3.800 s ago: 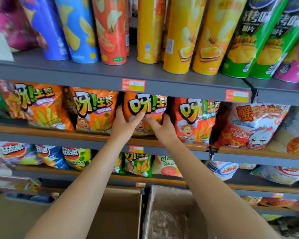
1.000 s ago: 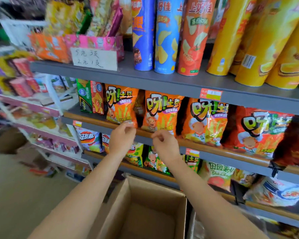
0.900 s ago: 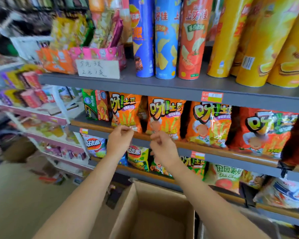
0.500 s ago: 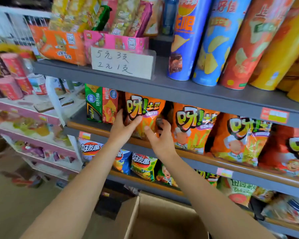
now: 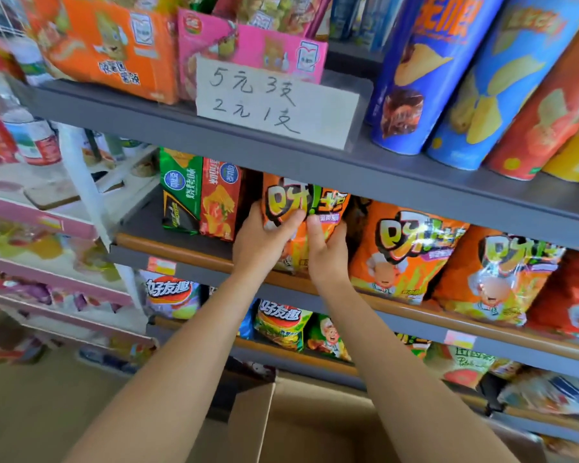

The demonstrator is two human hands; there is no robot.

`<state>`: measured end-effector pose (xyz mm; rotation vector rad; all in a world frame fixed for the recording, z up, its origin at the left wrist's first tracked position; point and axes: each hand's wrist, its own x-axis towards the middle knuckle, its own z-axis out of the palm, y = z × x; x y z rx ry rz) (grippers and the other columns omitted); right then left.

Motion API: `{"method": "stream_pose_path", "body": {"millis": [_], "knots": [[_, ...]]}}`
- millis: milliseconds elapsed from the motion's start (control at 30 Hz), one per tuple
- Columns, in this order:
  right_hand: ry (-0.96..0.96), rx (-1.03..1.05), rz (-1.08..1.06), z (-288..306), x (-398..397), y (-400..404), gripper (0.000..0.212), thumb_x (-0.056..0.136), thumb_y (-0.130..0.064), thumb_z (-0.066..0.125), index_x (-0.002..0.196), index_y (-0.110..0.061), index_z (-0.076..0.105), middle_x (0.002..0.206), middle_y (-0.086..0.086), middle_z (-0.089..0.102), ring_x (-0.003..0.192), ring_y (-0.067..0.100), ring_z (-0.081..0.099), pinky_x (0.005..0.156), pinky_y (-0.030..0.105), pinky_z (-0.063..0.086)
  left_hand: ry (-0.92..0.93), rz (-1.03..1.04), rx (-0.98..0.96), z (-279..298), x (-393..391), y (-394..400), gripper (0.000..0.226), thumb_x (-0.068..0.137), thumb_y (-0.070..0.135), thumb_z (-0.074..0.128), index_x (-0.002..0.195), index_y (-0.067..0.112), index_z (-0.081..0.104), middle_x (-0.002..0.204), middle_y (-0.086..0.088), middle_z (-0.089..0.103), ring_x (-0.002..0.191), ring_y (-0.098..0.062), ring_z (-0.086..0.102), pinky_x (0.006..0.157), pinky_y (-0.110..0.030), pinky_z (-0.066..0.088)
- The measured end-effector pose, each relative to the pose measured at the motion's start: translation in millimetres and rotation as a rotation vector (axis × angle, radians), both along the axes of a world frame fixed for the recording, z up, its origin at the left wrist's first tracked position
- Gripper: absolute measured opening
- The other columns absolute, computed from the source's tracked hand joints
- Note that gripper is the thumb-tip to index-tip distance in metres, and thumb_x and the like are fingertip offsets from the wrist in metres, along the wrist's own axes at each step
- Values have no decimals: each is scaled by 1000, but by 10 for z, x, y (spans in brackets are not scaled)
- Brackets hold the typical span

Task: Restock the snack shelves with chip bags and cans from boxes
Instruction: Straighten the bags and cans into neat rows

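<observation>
1. Both hands share one grip on an orange chip bag (image 5: 301,212) that stands upright on the middle shelf (image 5: 194,248).
2. Left hand (image 5: 261,243) wraps the bag's left edge, thumb pressed across its front, fingers hidden behind.
3. Right hand (image 5: 326,252) clasps the bag's lower right part, thumb pointing up on the front, close beside the left thumb.
4. The held bag is the leftmost in a row of matching orange bags (image 5: 401,255) that runs to the right along the same shelf.
5. Just left of it stand a red packet (image 5: 219,198) and a green packet (image 5: 179,188), both upright and touching each other.
6. On the upper shelf (image 5: 415,182) sits a handwritten paper price sign (image 5: 274,101), with an orange display carton (image 5: 107,45) and a pink one (image 5: 248,48) behind it.
7. Tall chip cans, the nearest dark blue (image 5: 411,78), stand to the sign's right.
8. An open cardboard box (image 5: 315,426) sits low in front of the shelves, between the two forearms.
9. More snack bags (image 5: 281,324) fill the shelf below.
</observation>
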<state>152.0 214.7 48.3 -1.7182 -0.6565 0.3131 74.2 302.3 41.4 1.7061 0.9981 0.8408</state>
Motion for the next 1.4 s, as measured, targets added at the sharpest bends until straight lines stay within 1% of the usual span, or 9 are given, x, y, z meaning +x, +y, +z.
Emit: {"method": "stream_pose_path", "body": {"millis": [167, 333, 467, 600, 767, 900, 1033, 1233, 1400], "knots": [[-29, 23, 4, 17, -49, -43, 55, 103, -38, 47, 150, -18, 27, 120, -15, 52, 109, 4, 51, 74, -2, 35, 101, 46, 91, -11, -6, -43, 64, 82, 76, 48, 123, 27, 53, 112, 6, 65, 104, -20, 60, 81, -35, 43], [-106, -58, -18, -2, -149, -253, 56, 104, -26, 47, 153, -22, 20, 144, 1, 47, 128, 19, 50, 105, 38, 46, 129, 56, 204, -134, -178, -210, 66, 95, 69, 30, 128, 17, 54, 119, -7, 62, 113, -28, 58, 88, -44, 50], [-223, 30, -21, 248, -276, -684, 42, 96, -4, 51, 129, -28, 41, 119, -2, 51, 100, 8, 55, 84, 25, 49, -12, 229, 431, 72, -336, -644, 34, 98, 23, 55, 129, 8, 55, 122, -6, 55, 113, -21, 51, 92, -36, 44], [-451, 240, -33, 853, -239, -1144, 28, 89, 1, 47, 111, -12, 58, 104, 3, 55, 96, -2, 52, 80, 8, 39, -235, 88, 737, 819, -204, -1071, 30, 90, 20, 52, 115, 6, 61, 110, -1, 55, 104, -20, 55, 91, -30, 44], [-635, 386, -174, 1611, 302, -1542, 27, 87, 1, 50, 112, -9, 56, 106, 2, 50, 94, 6, 51, 79, 20, 44, -281, 25, 1039, 1663, 280, -1347, 29, 87, 14, 55, 111, 1, 62, 112, -14, 58, 104, -32, 55, 92, -41, 46], [-799, 175, -388, 1795, 979, -1684, 36, 81, -6, 55, 117, -3, 54, 108, 15, 53, 97, 34, 52, 77, 48, 49, -14, 12, 1146, 1842, 763, -1467, 54, 80, 19, 65, 132, 9, 56, 141, -20, 47, 130, -40, 44, 105, -54, 41], [-894, -206, -461, 1706, 1445, -1802, 47, 73, 1, 66, 118, 4, 55, 101, 22, 55, 88, 43, 55, 66, 48, 52, 171, 1, 1337, 1867, 1210, -1564, 73, 79, 27, 67, 148, 18, 44, 161, -17, 27, 149, -44, 20, 116, -59, 24], [-807, -221, -360, 1735, 1669, -1928, 60, 86, -8, 58, 144, -12, 40, 123, 22, 42, 111, 43, 45, 92, 51, 48, 231, -34, 1450, 1900, 1673, -1750, 70, 82, 31, 63, 149, 20, 43, 164, -13, 22, 152, -38, 15, 119, -57, 8], [-795, -385, -277, 1735, 1684, -1940, 62, 97, -26, 45, 155, -28, 23, 154, 21, 21, 135, 42, 31, 106, 52, 38, 260, -24, 1353, 1833, 1689, -1740, 67, 85, 30, 52, 151, 20, 41, 165, -13, 18, 153, -35, 12, 119, -60, 14]]}}
